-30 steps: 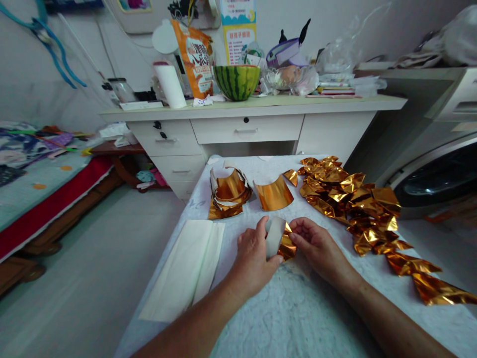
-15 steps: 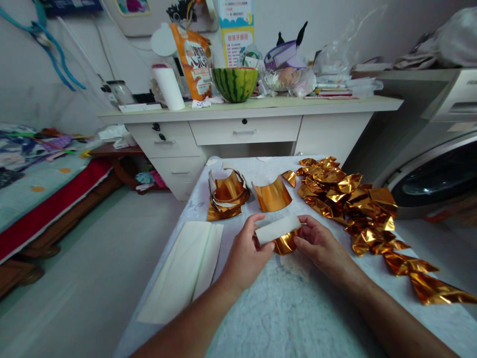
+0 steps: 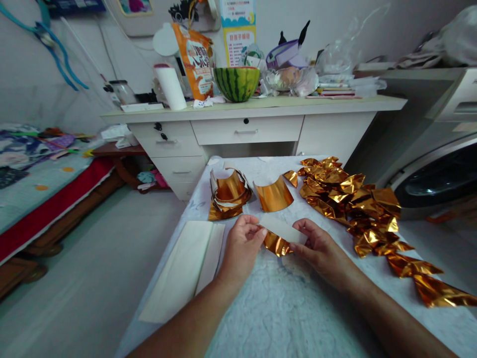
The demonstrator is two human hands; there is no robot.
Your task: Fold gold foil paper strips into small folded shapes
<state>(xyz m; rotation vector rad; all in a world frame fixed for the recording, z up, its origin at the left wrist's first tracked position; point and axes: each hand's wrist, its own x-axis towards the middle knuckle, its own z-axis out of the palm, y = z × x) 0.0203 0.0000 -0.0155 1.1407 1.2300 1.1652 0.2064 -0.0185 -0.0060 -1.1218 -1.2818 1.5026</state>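
Item held: one gold foil piece [image 3: 276,245] with a white strip [image 3: 283,230] along its upper edge, located between both hands above the near middle of the cloth-covered table [image 3: 283,308].

Left hand [image 3: 240,248]: thumb and fingers were pinched closed on the foil piece's left end. Right hand [image 3: 320,252]: thumb and fingers gripped the strip's right end.

On the table: a nest of curled gold sheets [image 3: 229,189], far left; one curved gold sheet [image 3: 275,195], just beside it; a heap of crumpled foil [image 3: 345,199], right; folded white sheets [image 3: 179,268], left, near the left forearm.

Written matter: an orange pouch [image 3: 197,64] on the counter [image 3: 283,105] bore large white Chinese characters, too blurred to read surely. A wall poster [image 3: 238,37] carried a red Chinese heading, apparently opening 好孩子; its smaller lines were illegible. The washing machine [image 3: 443,94] had a pale sticker [image 3: 465,127], its text indistinct.
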